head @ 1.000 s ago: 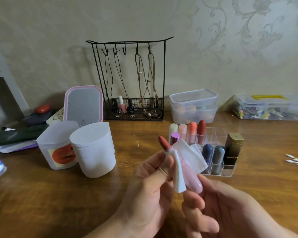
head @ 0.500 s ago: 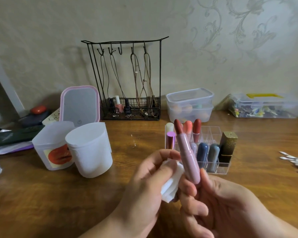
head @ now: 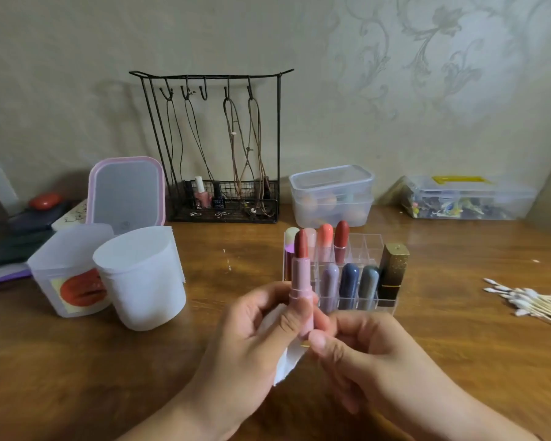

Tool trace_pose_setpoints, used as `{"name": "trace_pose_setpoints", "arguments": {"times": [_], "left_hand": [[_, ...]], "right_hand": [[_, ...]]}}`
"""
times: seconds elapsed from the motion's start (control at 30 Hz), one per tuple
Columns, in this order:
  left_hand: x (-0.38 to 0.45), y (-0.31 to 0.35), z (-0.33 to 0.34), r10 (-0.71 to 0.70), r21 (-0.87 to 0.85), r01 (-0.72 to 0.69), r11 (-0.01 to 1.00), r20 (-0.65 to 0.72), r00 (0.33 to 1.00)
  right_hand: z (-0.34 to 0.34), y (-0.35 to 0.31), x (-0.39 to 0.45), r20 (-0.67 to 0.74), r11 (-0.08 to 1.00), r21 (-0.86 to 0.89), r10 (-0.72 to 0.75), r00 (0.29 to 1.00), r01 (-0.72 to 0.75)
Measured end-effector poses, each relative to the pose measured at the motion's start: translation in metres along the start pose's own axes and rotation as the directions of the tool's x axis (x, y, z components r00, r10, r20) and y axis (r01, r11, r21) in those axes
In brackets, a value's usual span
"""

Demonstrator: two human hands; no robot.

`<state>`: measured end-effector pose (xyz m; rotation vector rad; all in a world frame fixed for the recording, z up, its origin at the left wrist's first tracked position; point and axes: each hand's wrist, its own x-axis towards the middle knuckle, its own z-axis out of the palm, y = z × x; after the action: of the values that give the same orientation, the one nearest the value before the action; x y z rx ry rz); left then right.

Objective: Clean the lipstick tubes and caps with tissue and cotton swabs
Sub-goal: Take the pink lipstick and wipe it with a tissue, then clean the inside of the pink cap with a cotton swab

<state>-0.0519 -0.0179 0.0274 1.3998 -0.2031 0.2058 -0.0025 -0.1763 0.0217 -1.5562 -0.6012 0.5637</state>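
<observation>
Hands meet at the middle of a wooden surface (head: 77, 370), both on one pink lipstick (head: 301, 281) held upright, its dark red bullet exposed at the top. The left hand (head: 252, 338) curls its fingers (head: 291, 323) round the tube's lower half, thumb across the front, with one white tissue (head: 285, 364) folded in the palm and hanging out below. The right hand (head: 357, 348) comes in from the right and pinches the tube's base between thumb and forefinger, the other fingers bent beneath. Both forearms enter from the bottom edge.

Just behind the lipstick stands one clear organiser (head: 368, 249). Its back row holds four pale or red lipsticks (head: 325, 243), and its front row three capped tubes (head: 349, 281) in lilac, navy and grey-blue, plus one tall gold-and-black tube (head: 393, 268) at the right end. A purple piece at the organiser's left edge is partly hidden by the held lipstick.

One loose pile of cotton swabs (head: 535, 300) lies at the right edge, well apart from the hands. Two white tubs (head: 140, 278) stand side by side at the left, touching, the farther one bearing a red label. Behind them leans one pink-framed mirror (head: 126, 192), beside one black wire rack (head: 217, 148) hung with cords. Two stacked clear boxes (head: 331, 194) and one long clear box (head: 468, 198) sit against the wall.
</observation>
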Motion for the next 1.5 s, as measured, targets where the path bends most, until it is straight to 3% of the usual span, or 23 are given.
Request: {"name": "trace_pose_setpoints", "arguments": {"times": [0.1, 0.3, 0.37, 0.43, 0.47, 0.53, 0.6, 0.67, 0.97, 1.17, 1.33, 1.5], "left_hand": [[0.002, -0.002, -0.002, 0.009, 0.099, -0.003, 0.995, -0.067, 0.998], [-0.001, -0.004, 0.008, -0.071, 0.045, 0.073, 0.996, -0.051, 0.996], [0.0, -0.008, 0.008, -0.089, 0.063, 0.092, 0.994, -0.04, 0.995], [0.0, -0.01, 0.006, -0.106, 0.061, 0.107, 0.992, -0.019, 0.994], [0.001, -0.011, 0.005, -0.112, 0.052, 0.113, 0.992, -0.005, 0.994], [0.001, -0.012, 0.004, -0.128, 0.057, 0.127, 0.99, 0.018, 0.992], [0.002, -0.014, 0.006, -0.122, 0.093, 0.117, 0.989, 0.042, 0.992], [0.002, -0.017, 0.011, -0.104, 0.143, 0.095, 0.985, 0.059, 0.993], [0.001, -0.024, 0.018, -0.12, 0.165, 0.095, 0.982, 0.149, 0.981], [0.001, -0.028, 0.017, -0.108, 0.202, 0.074, 0.977, 0.166, 0.98], [0.0, -0.025, 0.017, -0.145, 0.192, 0.114, 0.975, 0.153, 0.978], [-0.003, -0.012, 0.021, -0.225, 0.023, 0.224, 0.974, 0.143, 0.964]], "right_hand": [[-0.007, -0.012, -0.006, -0.022, 0.979, -0.195, -0.071, 0.997, 0.065], [-0.051, -0.061, -0.029, 0.196, 0.925, -0.339, -0.109, 0.975, 0.171], [-0.083, -0.075, -0.039, 0.069, 0.92, -0.347, -0.168, 0.983, 0.181], [-0.122, -0.075, -0.044, -0.231, 0.92, -0.371, -0.225, 0.947, 0.128], [-0.143, -0.07, -0.044, -0.397, 0.891, -0.452, -0.251, 0.883, 0.05], [-0.187, -0.05, -0.043, -0.64, 0.661, -0.678, -0.315, 0.701, -0.321], [-0.221, -0.03, -0.046, -0.773, 0.463, -0.622, -0.234, 0.59, -0.631], [-0.237, -0.016, -0.046, -0.836, 0.409, -0.528, -0.099, 0.539, -0.744], [-0.226, -0.007, -0.038, -0.882, 0.341, -0.45, -0.027, 0.47, -0.825], [-0.225, -0.004, -0.036, -0.867, 0.349, -0.465, 0.004, 0.497, -0.813], [-0.22, -0.01, -0.029, -0.844, 0.448, -0.527, -0.181, 0.504, -0.722], [-0.155, -0.04, -0.015, -0.698, 0.561, -0.701, -0.414, 0.585, -0.44]]}}
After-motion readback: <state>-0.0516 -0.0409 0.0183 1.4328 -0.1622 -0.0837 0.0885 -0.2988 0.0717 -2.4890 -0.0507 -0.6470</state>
